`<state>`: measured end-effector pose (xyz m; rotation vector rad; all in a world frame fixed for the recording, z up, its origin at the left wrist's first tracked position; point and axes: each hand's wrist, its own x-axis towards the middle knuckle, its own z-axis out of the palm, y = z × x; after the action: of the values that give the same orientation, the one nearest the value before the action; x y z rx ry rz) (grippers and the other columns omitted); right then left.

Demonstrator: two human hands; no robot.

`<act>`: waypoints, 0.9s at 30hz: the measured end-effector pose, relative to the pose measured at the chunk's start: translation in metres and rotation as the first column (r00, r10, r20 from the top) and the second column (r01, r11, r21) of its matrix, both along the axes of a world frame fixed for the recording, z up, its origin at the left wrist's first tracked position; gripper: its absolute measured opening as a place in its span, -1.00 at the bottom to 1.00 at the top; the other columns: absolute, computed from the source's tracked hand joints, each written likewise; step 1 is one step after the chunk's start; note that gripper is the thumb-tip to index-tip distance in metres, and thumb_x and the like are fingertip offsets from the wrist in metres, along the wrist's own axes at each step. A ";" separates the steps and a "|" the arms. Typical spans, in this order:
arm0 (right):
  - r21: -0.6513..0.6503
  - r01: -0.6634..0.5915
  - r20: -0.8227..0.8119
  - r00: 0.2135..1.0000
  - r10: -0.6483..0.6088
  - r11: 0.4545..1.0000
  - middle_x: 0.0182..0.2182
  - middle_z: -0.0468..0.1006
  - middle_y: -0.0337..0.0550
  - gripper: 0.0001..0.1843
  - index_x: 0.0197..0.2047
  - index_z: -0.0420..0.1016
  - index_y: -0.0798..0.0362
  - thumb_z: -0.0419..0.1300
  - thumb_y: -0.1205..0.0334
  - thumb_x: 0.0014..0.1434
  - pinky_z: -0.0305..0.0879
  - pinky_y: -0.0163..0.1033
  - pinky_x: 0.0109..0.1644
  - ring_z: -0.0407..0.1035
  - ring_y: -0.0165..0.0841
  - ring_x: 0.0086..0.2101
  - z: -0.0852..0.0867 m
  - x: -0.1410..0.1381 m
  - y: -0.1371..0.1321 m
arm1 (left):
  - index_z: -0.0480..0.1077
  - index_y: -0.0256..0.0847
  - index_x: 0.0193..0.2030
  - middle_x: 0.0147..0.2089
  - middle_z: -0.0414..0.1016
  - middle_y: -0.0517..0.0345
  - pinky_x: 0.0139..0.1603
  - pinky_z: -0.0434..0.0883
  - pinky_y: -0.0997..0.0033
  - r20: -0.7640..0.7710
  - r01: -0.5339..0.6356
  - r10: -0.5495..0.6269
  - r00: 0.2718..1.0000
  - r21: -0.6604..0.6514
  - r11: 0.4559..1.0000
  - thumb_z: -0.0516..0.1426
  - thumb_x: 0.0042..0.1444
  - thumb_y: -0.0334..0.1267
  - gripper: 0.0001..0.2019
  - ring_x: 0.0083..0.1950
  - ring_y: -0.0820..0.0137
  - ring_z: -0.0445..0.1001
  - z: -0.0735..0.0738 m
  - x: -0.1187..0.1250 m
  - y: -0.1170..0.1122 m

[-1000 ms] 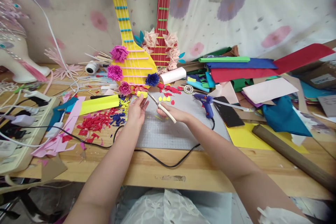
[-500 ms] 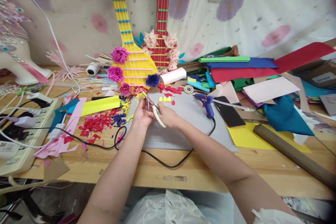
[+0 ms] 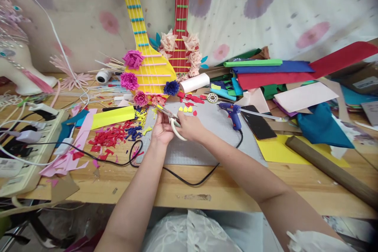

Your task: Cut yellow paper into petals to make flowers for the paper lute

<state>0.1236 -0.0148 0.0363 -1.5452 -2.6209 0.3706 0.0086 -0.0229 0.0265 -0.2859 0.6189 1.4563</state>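
My right hand point(image 3: 190, 126) grips white-handled scissors point(image 3: 173, 119), blades pointing up-left over the grey cutting mat point(image 3: 206, 141). My left hand point(image 3: 162, 128) is closed beside them, pinching a small yellow paper piece point(image 3: 160, 107) at the blade tips. Both hands touch each other above the mat's left part. Small yellow cut shapes point(image 3: 185, 108) and red scraps point(image 3: 193, 99) lie just beyond the hands.
A yellow paper guitar point(image 3: 147, 63) and a red one point(image 3: 181, 27) lean on the wall. A blue glue gun point(image 3: 232, 113), a phone point(image 3: 257, 125), stacked coloured sheets point(image 3: 274, 75) and a brown tube point(image 3: 330, 171) lie right. Red scraps point(image 3: 108, 138), a yellow strip point(image 3: 112, 116) and a power strip point(image 3: 26, 145) lie left.
My hands came together over the mat: the right hand drew the scissors in towards the left hand, and the blades now meet the yellow piece it pinches.
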 end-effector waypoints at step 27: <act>0.055 -0.101 0.043 0.994 0.099 0.993 -0.26 0.55 0.11 -0.52 -0.06 0.20 0.17 -0.18 -0.08 0.25 0.23 -0.19 -0.27 0.46 -0.16 -0.27 -0.006 -0.029 -0.003 | 0.42 -0.23 -0.52 -0.56 0.44 0.23 -0.50 0.33 0.60 -0.081 -0.188 0.184 0.980 -0.039 0.981 0.03 0.18 -0.22 -0.70 -0.53 0.56 0.41 -0.010 -0.024 -0.003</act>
<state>0.0947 -0.0182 0.0307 -1.4232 -2.7216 0.2716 -0.0156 -0.0255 0.0161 -0.3327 0.7038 1.6404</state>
